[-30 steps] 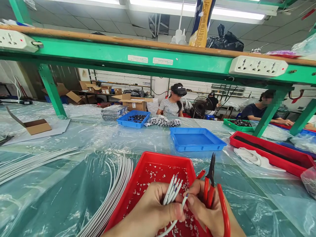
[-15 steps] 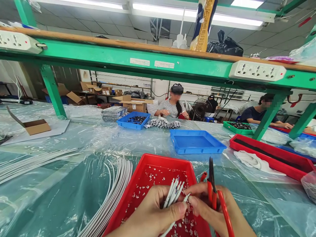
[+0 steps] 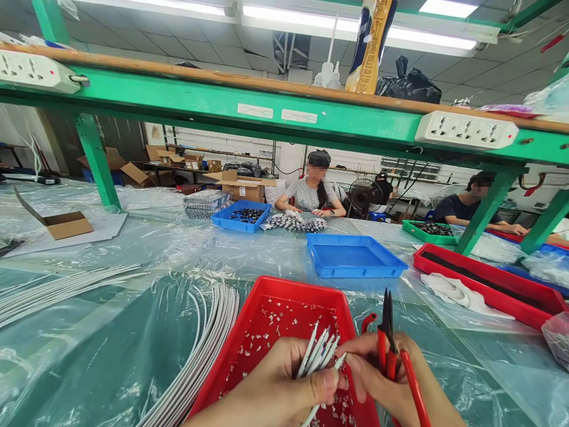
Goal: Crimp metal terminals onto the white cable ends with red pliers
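The left hand [image 3: 291, 376] is closed around a cluster of white cable ends [image 3: 320, 351], thumb pressed over them, above the near part of a red tray [image 3: 302, 288]. One single cable end [image 3: 340, 360] slants out beside the cluster, and the right hand [image 3: 389, 382] has its thumb and forefinger drawn together at the tip. That same hand carries red-handled cutters [image 3: 392, 363] in its palm, dark blades pointing up and away from the cables (whether the blades quite meet cannot be told). Small pale scraps [image 3: 253, 339] lie scattered across the tray floor, so a fair amount of trimming seems already done. The end between the fingertips looks to be the one in progress, apparently unfinished. How many in the cluster are complete cannot be made out, since the tips overlap. More remains within view: a thick curved bundle [image 3: 212, 344] beside the tray and a second, straighter bundle [image 3: 66, 292] farther left on the plastic-covered table [image 3: 120, 344]; neither shows whether its cables are treated or waiting.
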`<state>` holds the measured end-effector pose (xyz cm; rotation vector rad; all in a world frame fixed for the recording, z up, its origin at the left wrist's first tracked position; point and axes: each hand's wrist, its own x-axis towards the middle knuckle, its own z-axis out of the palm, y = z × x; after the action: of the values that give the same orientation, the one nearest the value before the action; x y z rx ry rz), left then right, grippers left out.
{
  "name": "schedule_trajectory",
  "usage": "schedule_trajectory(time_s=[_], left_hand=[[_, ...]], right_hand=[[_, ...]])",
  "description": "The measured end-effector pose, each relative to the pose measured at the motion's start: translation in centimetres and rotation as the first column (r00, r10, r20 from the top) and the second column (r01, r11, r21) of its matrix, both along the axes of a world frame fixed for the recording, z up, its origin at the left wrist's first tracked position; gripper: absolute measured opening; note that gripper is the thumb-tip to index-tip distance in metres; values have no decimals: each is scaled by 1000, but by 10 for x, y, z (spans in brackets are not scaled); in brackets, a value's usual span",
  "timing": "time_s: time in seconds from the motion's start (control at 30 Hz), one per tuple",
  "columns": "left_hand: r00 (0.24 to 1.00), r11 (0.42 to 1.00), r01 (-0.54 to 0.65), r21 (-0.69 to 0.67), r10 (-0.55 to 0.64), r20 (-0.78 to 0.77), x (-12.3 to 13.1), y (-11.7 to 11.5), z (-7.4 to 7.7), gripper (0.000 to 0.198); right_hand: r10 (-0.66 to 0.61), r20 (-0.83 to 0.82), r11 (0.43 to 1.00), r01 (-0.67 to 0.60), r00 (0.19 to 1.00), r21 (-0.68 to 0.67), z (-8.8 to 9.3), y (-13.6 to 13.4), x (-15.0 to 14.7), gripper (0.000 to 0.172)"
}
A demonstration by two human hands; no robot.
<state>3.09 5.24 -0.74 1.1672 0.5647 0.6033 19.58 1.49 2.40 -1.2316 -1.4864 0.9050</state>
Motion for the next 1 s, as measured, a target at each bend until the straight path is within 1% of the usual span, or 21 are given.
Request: schedule_trajectory(time_s=[0.1,0.23,0.3,0.43,0.5,0.6,0.7,0.77,0.83,1.0], left_hand=[[1000,1000,-24,8,24,-20,1,0,0,46],[999,999,-34,36,35,-27,2,1,0,43],[999,999,-42,17,42,-8,2,0,0,44],[999,999,-32,-17,32,7,3,0,-1,45],[999,999,-36,-19,37,2,3,0,-1,46],[1000,999,-31,-37,31,-5,2,-2,4,48],[1000,998,-21,-66,19,-22,-2,-4,12,44],[1000,997,-10,-72,8,-21,-4,-6,15,40],[1000,998,14,-54,-15,-11,-5,-5,14,38],[999,999,43,31,-44,27,-1,-1,3,43]], right_hand=[[-6,-12,1000,6,1000,-9,2,-1,0,22],[-34,-51,999,33,998,-27,1,-1,0,24],[-32,-42,999,30,999,-39,-1,-2,0,29],[-37,-55,999,34,998,-39,-2,-2,-2,43],[-40,-70,999,38,997,-34,-2,-2,-3,45],[-37,-56,999,36,998,-24,-3,-1,-4,47],[-24,-21,1000,24,999,-17,-4,-1,-3,48],[-14,-15,1000,15,1000,2,-6,0,-2,48],[4,-18,1000,-4,1000,21,-7,1,-1,45],[50,29,998,-50,998,23,-5,1,2,33]])
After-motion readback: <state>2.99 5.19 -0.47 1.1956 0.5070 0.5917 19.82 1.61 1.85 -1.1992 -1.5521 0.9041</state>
